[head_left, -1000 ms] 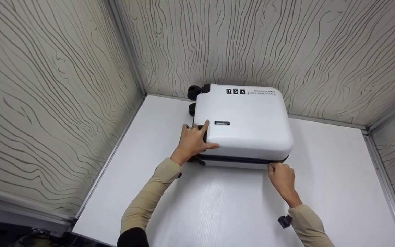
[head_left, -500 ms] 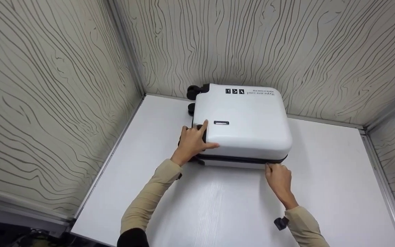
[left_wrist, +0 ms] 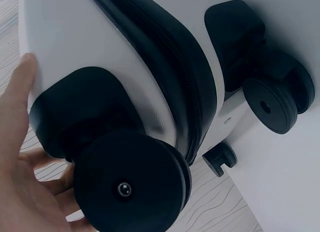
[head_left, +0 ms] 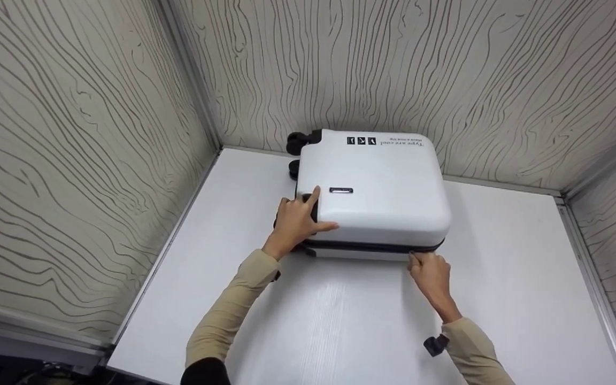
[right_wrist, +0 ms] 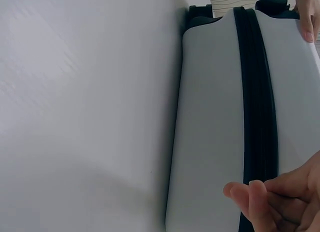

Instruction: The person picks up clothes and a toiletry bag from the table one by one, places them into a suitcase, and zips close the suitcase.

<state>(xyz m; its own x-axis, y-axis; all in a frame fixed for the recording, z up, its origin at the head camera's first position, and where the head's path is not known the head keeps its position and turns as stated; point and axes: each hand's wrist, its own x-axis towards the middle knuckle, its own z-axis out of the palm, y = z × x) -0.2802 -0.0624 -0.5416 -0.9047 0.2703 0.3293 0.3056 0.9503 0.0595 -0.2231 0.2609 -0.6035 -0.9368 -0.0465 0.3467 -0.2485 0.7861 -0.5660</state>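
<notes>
A white hard-shell suitcase [head_left: 377, 187] lies on its side on the white table, its wheels pointing left. My left hand [head_left: 294, 219] grips the near wheel-end corner, thumb and one finger spread over the shell. In the left wrist view, other fingers curl behind the black wheel [left_wrist: 125, 187]. A black zipper [right_wrist: 257, 92] runs along the side facing me and looks closed where visible. My right hand [head_left: 430, 272] pinches at this zipper near the right end; the zipper pull between thumb and fingers is hidden. In the right wrist view, the fingertips [right_wrist: 257, 189] lie over the black seam.
The white table [head_left: 308, 321] extends in front of and beside the suitcase. Wood-grain patterned panels [head_left: 329, 64] stand behind it and at both sides, with metal edging along the table. More black wheels [head_left: 296, 143] stick out left, close to the back panel.
My right hand has shifted slightly left along the zipper. The left hand keeps its grip on the corner. The whole view has drifted a little, moving the suitcase slightly left in frame.
</notes>
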